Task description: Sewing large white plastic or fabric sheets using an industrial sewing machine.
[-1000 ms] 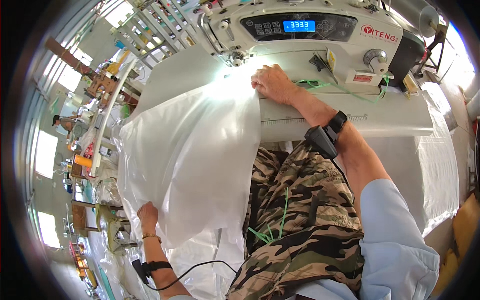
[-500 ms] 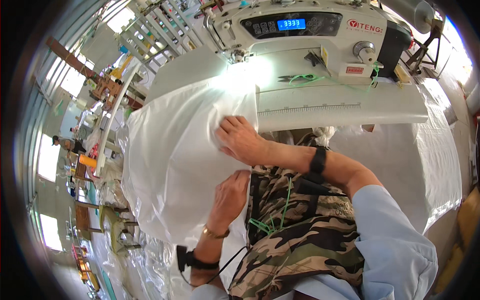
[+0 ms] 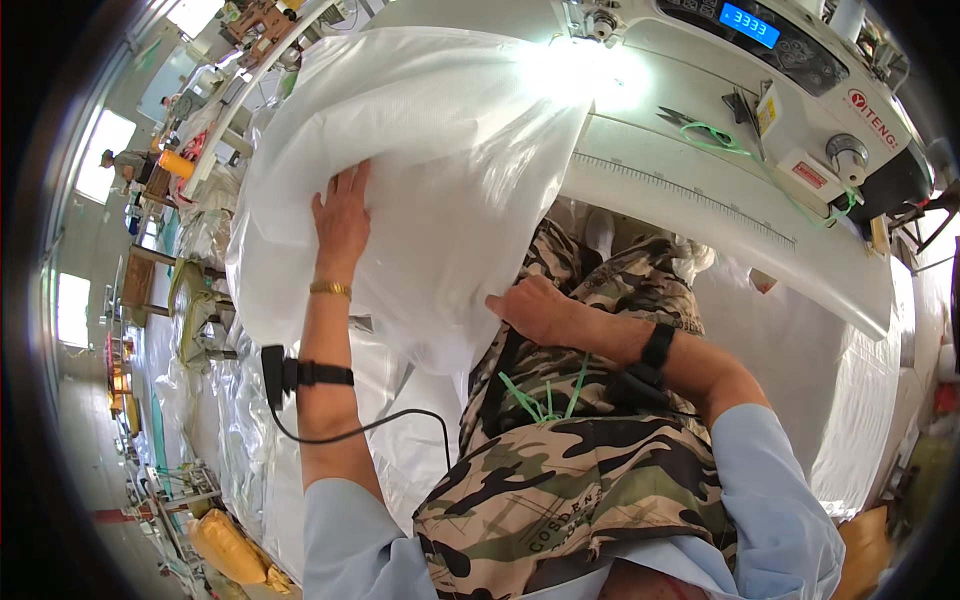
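A large sheet of translucent white plastic [image 3: 430, 215] drapes over the left of the sewing table and down toward my lap. Its far end lies under the bright lamp by the head of a white sewing machine [image 3: 800, 90]. My left hand [image 3: 343, 220] rests flat on the sheet, fingers stretched forward. Near my lap, my right hand [image 3: 530, 308] is closed at the sheet's right edge, with thumb and finger pinching it; the other fingers are curled. The needle area is washed out by glare.
Scissors [image 3: 690, 122] with green cord on the handles lie on the table, right of the lamp. A ruler scale [image 3: 690, 195] runs along the table's front. More white sheeting [image 3: 780, 370] hangs at the right. Green ties [image 3: 545, 408] lie on my camouflage apron.
My left hand has moved forward and left, opening flat on the sheet. My right hand has come back to the edge near my lap. The view has turned, putting the machine farther right.
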A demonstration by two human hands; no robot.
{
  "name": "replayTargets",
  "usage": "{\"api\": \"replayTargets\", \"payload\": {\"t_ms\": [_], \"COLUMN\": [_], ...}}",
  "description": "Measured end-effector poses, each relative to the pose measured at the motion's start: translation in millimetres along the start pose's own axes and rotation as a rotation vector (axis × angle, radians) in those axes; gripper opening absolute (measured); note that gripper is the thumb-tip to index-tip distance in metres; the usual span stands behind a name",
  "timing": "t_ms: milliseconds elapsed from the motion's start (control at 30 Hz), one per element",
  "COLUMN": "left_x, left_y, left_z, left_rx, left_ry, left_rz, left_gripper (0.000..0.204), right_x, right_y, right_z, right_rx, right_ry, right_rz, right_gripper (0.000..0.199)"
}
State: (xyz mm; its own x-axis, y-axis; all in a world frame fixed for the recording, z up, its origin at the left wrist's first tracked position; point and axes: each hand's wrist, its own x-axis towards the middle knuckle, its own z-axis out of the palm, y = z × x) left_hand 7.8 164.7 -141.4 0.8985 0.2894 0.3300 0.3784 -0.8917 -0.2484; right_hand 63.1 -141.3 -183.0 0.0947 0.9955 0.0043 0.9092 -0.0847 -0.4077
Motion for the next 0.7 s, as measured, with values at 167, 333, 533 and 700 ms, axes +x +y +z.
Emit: {"api": "replayTargets", "payload": {"t_ms": [167,333,533,700], "left_x": [33,40,-8,-66], "left_y": [-30,-37,45,161], "left_z": [10,-16,-109,-38], "left_rx": [0.045,-0.183,-0.724,-0.894], "left_ry": [-0.026,-0.132,0.002,-0.394], "left_rz": [0.058,0.13,0.29,0.329], "left_gripper": [0.072,0.061,0.025,0.017], "right_x": [-51,-112,-117,-119], "right_y": [-18,-20,-26,-29], "right_z": [-84,-146,-109,-99], "right_rx": [0.241,0.295,0.326,0.459], "right_ry": [0.453,0.698,0.328,0.418], "right_rz": [-0.07,-0.3,-0.087,-0.274], "right_gripper": [0.019,0.026,0.037,0.04]}}
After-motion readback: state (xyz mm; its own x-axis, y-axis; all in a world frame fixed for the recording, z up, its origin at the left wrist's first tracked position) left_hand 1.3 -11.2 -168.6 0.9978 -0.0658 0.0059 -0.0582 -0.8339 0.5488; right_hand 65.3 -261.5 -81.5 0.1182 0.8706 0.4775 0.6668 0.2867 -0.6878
